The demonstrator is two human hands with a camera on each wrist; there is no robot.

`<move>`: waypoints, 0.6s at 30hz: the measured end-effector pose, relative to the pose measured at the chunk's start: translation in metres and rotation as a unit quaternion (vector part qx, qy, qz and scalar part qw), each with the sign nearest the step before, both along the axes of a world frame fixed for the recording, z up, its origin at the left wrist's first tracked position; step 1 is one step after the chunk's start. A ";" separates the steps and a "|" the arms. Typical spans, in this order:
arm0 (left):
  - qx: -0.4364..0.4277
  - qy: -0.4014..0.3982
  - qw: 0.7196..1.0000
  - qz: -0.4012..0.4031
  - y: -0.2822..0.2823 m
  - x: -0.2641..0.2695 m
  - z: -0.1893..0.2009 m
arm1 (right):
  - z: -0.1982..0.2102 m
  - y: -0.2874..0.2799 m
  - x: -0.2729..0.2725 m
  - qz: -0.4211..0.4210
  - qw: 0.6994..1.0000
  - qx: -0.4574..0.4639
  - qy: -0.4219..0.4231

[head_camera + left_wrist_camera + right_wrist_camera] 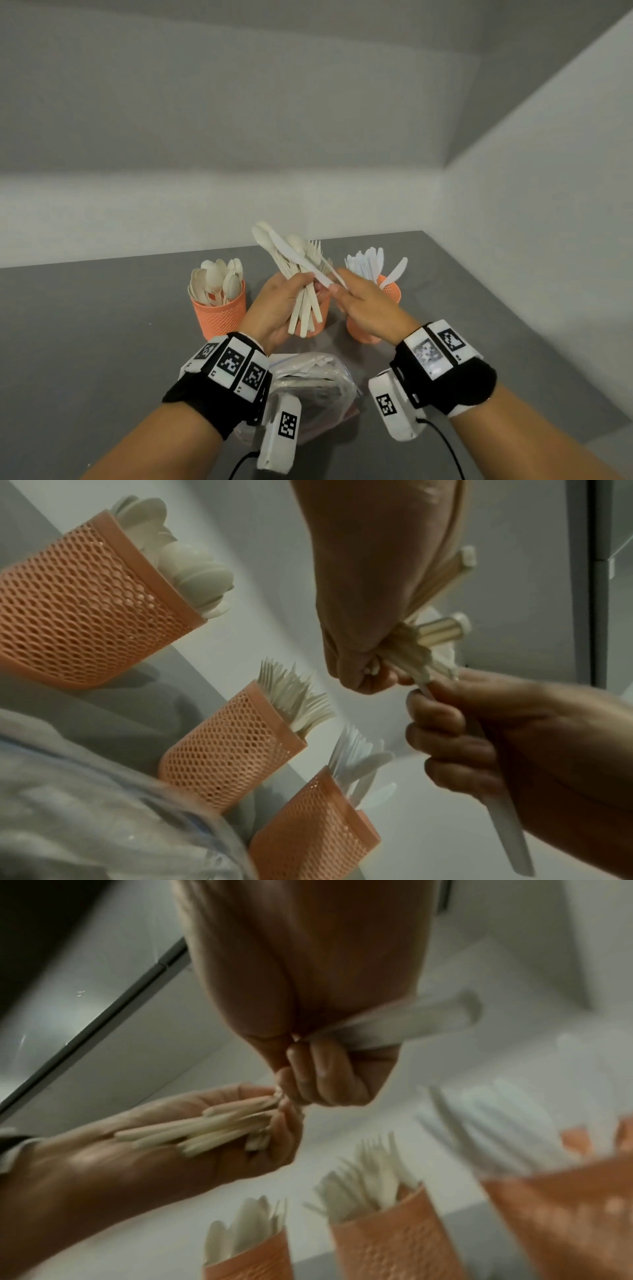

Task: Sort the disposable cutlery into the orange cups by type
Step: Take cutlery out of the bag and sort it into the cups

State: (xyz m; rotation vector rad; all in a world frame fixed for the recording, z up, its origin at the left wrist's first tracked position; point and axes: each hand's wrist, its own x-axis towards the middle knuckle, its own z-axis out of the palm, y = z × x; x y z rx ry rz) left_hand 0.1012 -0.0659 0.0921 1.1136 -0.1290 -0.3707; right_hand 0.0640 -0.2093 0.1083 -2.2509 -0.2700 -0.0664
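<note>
My left hand [291, 284] grips a fanned bundle of mixed cutlery [301, 301] above the middle cup. My right hand [337, 291] pinches one white knife [298, 257] by its handle, and the blade lies across the bundle. Three orange mesh cups stand in a row behind the hands. The left cup [219, 315] holds spoons, the middle cup [320, 322] forks, and the right cup [390, 291] white knives. In the left wrist view the knife handle [507, 831] sticks out below my right hand [445, 723]. In the right wrist view my right hand [325, 1074] holds the handle [411, 1023].
A crumpled clear plastic bag [308, 383] lies on the grey table [102, 325] just under my wrists. White walls close off the table at the back and on the right.
</note>
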 end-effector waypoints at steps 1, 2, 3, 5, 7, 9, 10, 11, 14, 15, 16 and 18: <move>-0.018 0.005 1.000 0.002 -0.001 0.001 0.001 | 0.003 -0.008 0.001 -0.010 1.000 -0.011 -0.021; -0.029 0.009 1.000 0.006 -0.001 0.002 0.002 | 0.007 -0.017 0.004 -0.025 0.999 -0.009 -0.034; -0.030 0.008 0.999 0.011 0.000 0.003 0.002 | 0.011 -0.026 0.006 -0.044 0.998 0.016 -0.036; -0.013 -0.003 1.000 0.017 0.004 0.005 0.000 | 0.018 -0.042 0.013 -0.085 0.989 0.114 -0.048; -0.009 -0.010 1.000 0.003 0.007 0.005 -0.002 | 0.020 -0.054 0.025 -0.137 0.967 0.184 -0.109; -0.027 0.000 0.999 -0.028 0.008 0.004 -0.005 | 0.012 -0.061 0.039 -0.191 0.939 0.222 -0.182; -0.040 0.008 0.998 -0.042 0.008 0.003 -0.005 | 0.006 -0.062 0.046 -0.219 0.925 0.233 -0.203; -0.053 0.016 0.997 -0.056 0.007 0.002 -0.005 | -0.003 -0.063 0.052 -0.247 0.914 0.244 -0.209; -0.071 0.021 0.992 -0.098 0.007 -0.002 -0.002 | -0.031 -0.059 0.065 -0.295 0.898 0.283 -0.164; -0.062 0.014 0.992 -0.104 0.008 -0.004 -0.001 | -0.041 -0.058 0.068 -0.301 0.901 0.277 -0.146; -0.050 0.006 0.993 -0.106 0.008 -0.005 0.001 | -0.049 -0.058 0.069 -0.305 0.906 0.263 -0.132; -0.020 0.000 0.996 -0.082 0.008 -0.008 0.001 | -0.061 -0.060 0.071 -0.292 0.923 0.232 -0.098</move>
